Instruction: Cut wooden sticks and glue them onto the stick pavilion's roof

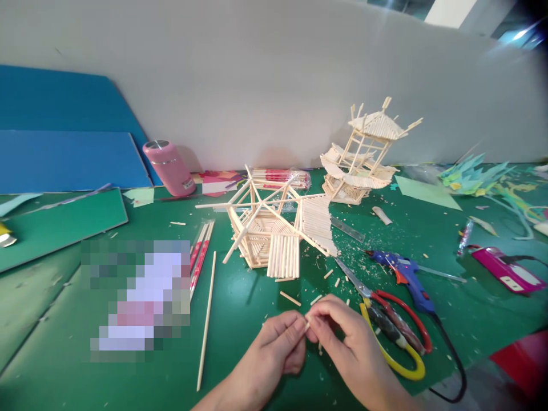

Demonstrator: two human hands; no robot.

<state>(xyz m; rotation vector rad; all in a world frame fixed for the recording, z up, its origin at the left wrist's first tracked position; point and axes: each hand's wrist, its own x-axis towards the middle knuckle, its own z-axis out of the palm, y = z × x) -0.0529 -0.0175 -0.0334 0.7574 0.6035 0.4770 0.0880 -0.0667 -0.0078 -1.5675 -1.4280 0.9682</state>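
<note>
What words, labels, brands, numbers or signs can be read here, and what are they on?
No text is readable.
Small white sticker on the pink cylindrical bottle: too small.
Red-and-white slender wrappers: any print is blurred.
Magenta box-shaped device with pale panel: nothing legible.
Pixelated patch: contents obscured.

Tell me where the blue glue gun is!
In the head view, the blue glue gun lies on the green table to the right, beyond the right hand, between the red-handled scissors and the pink box.
</note>
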